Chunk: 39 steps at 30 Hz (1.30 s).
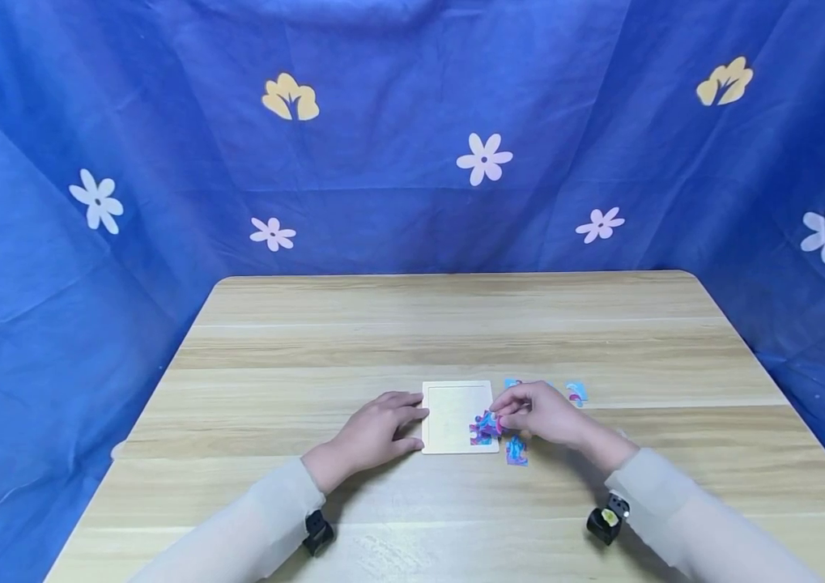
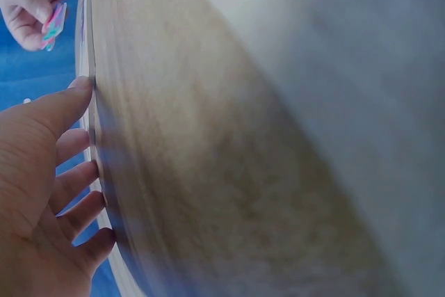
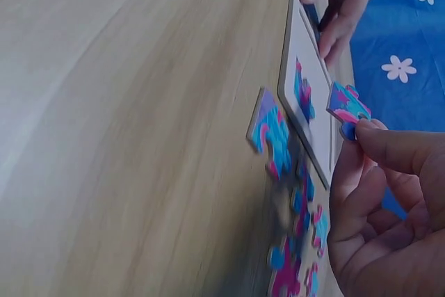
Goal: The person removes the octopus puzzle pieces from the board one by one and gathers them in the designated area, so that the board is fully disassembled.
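A square pale puzzle tray (image 1: pixel 448 417) with a raised rim lies flat on the table. My left hand (image 1: pixel 372 431) touches its left edge with fingers spread and fairly straight. In the tray's near right corner sits one blue and purple puzzle piece (image 3: pixel 304 92). Between thumb and fingertips my right hand (image 1: pixel 539 411) pinches another puzzle piece (image 3: pixel 350 106), blue, pink and purple, held above the tray's right side. Just right of the tray lies a loose puzzle piece (image 1: pixel 516 451). Several more loose pieces (image 3: pixel 285 266) lie beneath and beside the right hand, partly hidden by it.
The wooden table (image 1: pixel 295 332) carries the tray and pieces near its middle. One loose piece (image 1: pixel 576 393) lies farthest right. Blue cloth (image 1: pixel 397 138) with white and yellow flowers hangs behind and at both sides. A black wrist camera (image 1: pixel 607 520) sits on the right sleeve.
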Each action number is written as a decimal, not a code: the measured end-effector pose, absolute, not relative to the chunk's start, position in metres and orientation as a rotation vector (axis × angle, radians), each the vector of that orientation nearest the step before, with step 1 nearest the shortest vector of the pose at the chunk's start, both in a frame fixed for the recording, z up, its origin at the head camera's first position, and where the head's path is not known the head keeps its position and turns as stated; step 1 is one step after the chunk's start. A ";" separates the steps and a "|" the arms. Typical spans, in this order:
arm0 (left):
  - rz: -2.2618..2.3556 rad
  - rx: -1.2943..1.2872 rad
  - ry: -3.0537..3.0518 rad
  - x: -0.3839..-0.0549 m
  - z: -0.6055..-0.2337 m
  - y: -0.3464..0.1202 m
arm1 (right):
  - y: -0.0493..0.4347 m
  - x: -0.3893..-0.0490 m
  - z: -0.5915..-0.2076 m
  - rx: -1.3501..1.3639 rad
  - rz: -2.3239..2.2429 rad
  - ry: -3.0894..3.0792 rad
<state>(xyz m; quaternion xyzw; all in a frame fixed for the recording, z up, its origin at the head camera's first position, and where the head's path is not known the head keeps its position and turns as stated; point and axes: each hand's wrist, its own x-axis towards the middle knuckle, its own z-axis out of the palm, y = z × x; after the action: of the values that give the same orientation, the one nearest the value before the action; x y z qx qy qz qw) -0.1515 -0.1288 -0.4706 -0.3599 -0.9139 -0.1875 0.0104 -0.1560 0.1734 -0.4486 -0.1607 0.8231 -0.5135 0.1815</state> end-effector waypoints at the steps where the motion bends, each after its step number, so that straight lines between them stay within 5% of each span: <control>1: -0.589 -1.125 -2.848 -0.152 -0.470 -0.129 | 0.176 -0.156 -0.448 -0.450 -1.448 2.328; 39: -0.591 -1.140 -2.846 -0.154 -0.470 -0.133 | 0.236 -0.140 -0.451 -0.487 -1.253 2.212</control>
<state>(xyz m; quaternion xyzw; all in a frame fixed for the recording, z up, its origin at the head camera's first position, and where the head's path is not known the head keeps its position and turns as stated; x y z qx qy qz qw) -0.1544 -0.1327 -0.4695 -0.3651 -0.9115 -0.1893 0.0099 -0.1404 0.2357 -0.4511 -0.1812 0.8220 -0.4656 0.2733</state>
